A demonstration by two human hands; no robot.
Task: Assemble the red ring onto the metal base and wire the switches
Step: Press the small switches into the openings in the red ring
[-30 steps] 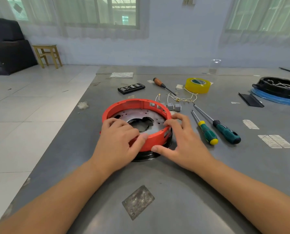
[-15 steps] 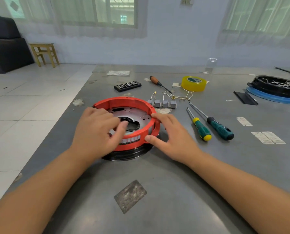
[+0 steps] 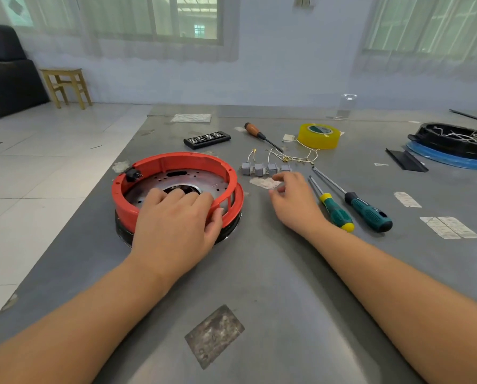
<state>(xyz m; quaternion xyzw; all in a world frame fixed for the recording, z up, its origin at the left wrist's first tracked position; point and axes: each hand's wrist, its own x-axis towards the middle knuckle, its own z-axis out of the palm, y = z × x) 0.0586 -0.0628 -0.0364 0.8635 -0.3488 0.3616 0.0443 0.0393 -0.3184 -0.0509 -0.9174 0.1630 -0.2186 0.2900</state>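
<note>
Soft window daylight — sharp centre, edges warped.

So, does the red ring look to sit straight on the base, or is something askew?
The red ring looks askew: its right side overhangs the dark base while the left hand holds its near edge. The table also carries torn label scraps, old residue rather than damage.
</note>
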